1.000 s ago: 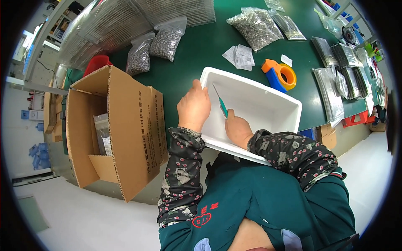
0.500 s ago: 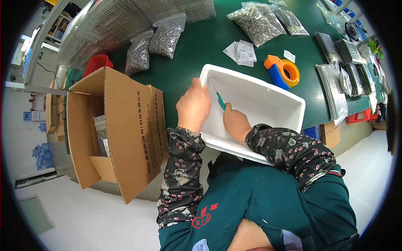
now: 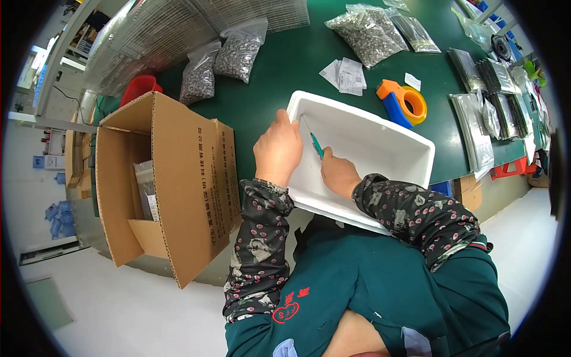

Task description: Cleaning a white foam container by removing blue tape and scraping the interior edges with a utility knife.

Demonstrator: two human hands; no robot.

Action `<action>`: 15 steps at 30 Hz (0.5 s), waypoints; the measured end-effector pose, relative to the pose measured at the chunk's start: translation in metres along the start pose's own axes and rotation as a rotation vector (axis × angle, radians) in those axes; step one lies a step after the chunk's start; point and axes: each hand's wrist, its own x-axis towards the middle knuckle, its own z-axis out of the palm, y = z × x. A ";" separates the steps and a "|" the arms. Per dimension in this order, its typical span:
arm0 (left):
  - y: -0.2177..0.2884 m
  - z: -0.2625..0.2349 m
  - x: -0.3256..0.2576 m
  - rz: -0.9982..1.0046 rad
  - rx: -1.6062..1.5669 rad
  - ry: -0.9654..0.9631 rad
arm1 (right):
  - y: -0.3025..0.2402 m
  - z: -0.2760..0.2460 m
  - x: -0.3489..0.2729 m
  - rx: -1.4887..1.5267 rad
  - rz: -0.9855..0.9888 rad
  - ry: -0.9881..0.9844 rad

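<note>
A white plastic bin (image 3: 380, 152) sits at the green table's near edge, tilted toward me, and its inside looks bare apart from my hand and tool. My left hand (image 3: 278, 147) is closed over the bin's left wall, its fingertips partly hidden. Inside the bin, my right hand (image 3: 340, 174) grips a slim teal-handled tool (image 3: 316, 144). A thin shaft runs from its handle toward the bin's far left corner; its exact kind I cannot make out.
An open cardboard box (image 3: 193, 190) holding a clear packet (image 3: 146, 189) stands left. Behind the bin are bags of small grey parts (image 3: 241, 55), paper slips (image 3: 347, 76) and an orange-and-blue tape dispenser (image 3: 401, 104). Stacked plastic packets (image 3: 473, 128) lie right, wire racks (image 3: 154, 44) far left.
The whole view has shifted slightly. My right hand and the teal tool have moved very little within the bin; my left hand keeps its hold on the wall.
</note>
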 end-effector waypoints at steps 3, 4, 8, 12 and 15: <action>0.001 -0.001 -0.001 -0.007 0.002 -0.011 | 0.001 -0.003 -0.002 0.003 -0.002 -0.009; 0.002 -0.001 0.000 -0.010 0.003 -0.014 | 0.001 -0.004 -0.002 0.002 -0.001 -0.007; 0.001 -0.001 0.000 -0.004 0.002 -0.002 | 0.009 0.002 -0.003 -0.010 -0.010 -0.026; 0.002 -0.001 -0.001 -0.011 0.006 -0.015 | 0.016 0.006 0.004 0.023 0.050 -0.086; -0.001 0.001 -0.001 0.000 0.003 0.004 | 0.014 0.004 0.004 0.016 0.043 -0.101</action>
